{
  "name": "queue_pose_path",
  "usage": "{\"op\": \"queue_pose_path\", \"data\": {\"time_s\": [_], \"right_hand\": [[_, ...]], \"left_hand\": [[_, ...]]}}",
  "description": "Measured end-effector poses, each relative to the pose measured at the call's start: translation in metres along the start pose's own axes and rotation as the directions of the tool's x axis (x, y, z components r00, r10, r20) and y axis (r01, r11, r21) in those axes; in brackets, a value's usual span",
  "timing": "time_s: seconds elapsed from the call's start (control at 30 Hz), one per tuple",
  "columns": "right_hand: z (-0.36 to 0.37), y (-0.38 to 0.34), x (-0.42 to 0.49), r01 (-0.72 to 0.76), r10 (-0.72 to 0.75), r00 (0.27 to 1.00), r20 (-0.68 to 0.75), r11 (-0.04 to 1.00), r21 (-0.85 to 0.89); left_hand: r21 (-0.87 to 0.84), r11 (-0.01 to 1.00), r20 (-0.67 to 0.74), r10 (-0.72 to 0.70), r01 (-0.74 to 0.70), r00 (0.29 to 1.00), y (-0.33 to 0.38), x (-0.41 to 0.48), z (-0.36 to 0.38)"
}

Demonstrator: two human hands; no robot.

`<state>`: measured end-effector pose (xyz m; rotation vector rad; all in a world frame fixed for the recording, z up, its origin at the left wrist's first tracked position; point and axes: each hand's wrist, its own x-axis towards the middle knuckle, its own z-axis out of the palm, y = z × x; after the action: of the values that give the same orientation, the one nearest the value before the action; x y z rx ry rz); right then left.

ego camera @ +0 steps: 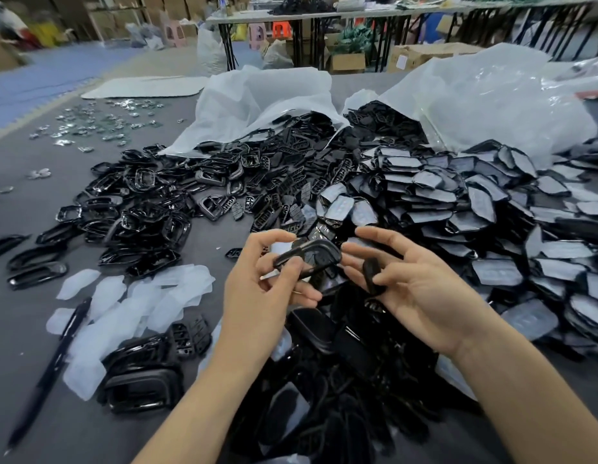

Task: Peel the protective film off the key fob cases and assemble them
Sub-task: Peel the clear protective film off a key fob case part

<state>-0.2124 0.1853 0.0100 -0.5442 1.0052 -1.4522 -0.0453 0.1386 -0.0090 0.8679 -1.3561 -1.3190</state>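
The black case frame [311,257] is up in the air over the grey table [40,426], just above the heap of black parts nearest the person. The left hand [274,279] pinches it, thumb pressed on the near edge and forefinger arched over the top. The right hand [414,289] lies palm up just beside it, its upper fingers loosely spread and their tips at the frame's right end, while a lower finger curls onto a small black part [372,274] held against the palm.

Peeled film pieces [140,296] lie scattered to the left, with a black pen [56,360] across them. Further out are a pile of glossy frames [140,212], a heap of film-covered cases [491,212] on the right, and two plastic bags [257,102] spilling parts.
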Motion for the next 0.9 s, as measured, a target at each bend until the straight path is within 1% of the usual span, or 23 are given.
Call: {"op": "queue_pose_path", "data": {"time_s": [0.07,0.23,0.33,0.47,0.53,0.57,0.6,0.7,0.8,0.9], "right_hand": [[0.0,-0.001,0.0,0.032,-0.031,0.999,-0.016,0.999,0.043],[-0.001,0.0,0.001,0.063,-0.061,0.998,-0.035,0.996,0.067],[0.0,0.0,-0.002,0.1,-0.101,0.995,0.001,0.991,0.089],[0.012,0.008,-0.005,0.13,-0.143,0.984,0.101,0.984,0.124],[0.019,0.015,-0.006,0.141,-0.156,0.98,0.123,0.983,0.121],[0.021,0.018,-0.006,0.145,-0.161,0.979,0.129,0.982,0.12],[0.023,0.02,-0.006,0.147,-0.162,0.978,0.132,0.982,0.118],[0.024,0.023,-0.008,0.151,-0.161,0.976,0.144,0.986,0.076],[0.022,0.026,-0.009,0.198,-0.187,0.973,0.136,0.978,-0.065],[0.018,0.023,-0.01,0.253,-0.242,0.967,0.081,0.946,-0.204]], "left_hand": [[-0.008,1.0,0.007,0.011,-0.011,1.0,0.002,-0.002,0.001],[-0.004,1.0,0.069,0.02,-0.019,0.997,0.0,-0.004,0.006],[0.115,0.992,0.079,0.034,-0.043,0.996,-0.001,-0.006,0.01],[0.245,0.967,0.137,0.035,-0.068,0.99,-0.002,-0.012,0.014],[0.313,0.945,0.128,0.059,-0.097,0.99,-0.002,-0.014,0.015],[0.315,0.944,0.113,0.059,-0.093,0.992,-0.002,-0.013,0.014],[0.288,0.955,0.101,0.048,-0.076,0.994,-0.002,-0.013,0.014],[0.107,0.993,0.095,-0.053,0.042,0.994,0.002,-0.012,0.013],[0.045,0.994,0.072,-0.106,0.103,0.992,0.002,-0.01,0.013],[0.013,0.994,0.024,-0.111,0.11,0.994,0.003,-0.007,0.01]]}}
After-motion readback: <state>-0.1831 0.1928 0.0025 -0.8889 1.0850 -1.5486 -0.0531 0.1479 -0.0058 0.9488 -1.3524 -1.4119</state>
